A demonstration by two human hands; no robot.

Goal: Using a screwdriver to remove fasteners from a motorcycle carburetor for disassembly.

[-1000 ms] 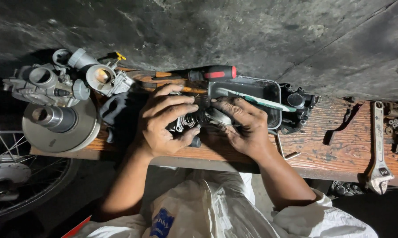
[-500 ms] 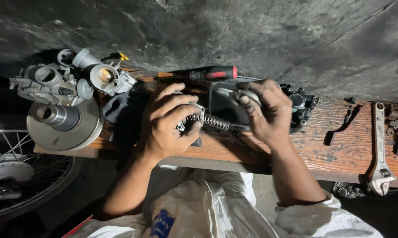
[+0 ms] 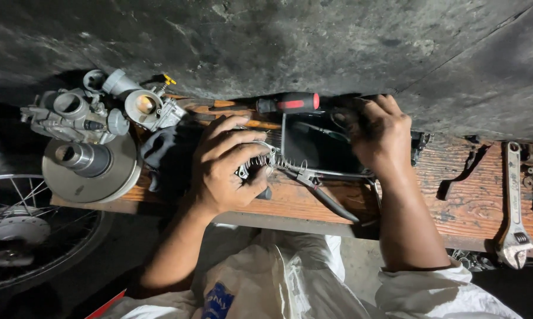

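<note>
Nearest the camera, the person's white-clad lap lies below the edge of the wooden bench (image 3: 467, 201). On the bench, the left hand (image 3: 228, 168) is closed over a small metal part (image 3: 250, 172), with a coil spring (image 3: 278, 159) extending from under its fingers toward the right. A pair of needle-nose pliers (image 3: 319, 192) lies just beside the spring, resting on the bench and apart from both hands. Beyond these, the right hand (image 3: 380, 133) reaches into the far end of a dark metal tray (image 3: 305, 147); its fingers are curled, but whether they hold anything cannot be determined in the shadow. A red-and-black screwdriver (image 3: 290, 103) lies behind the tray. To the left stand a pulley disc (image 3: 92, 168) and a carburetor (image 3: 71, 112). An adjustable wrench (image 3: 513, 207) lies far right.
</note>
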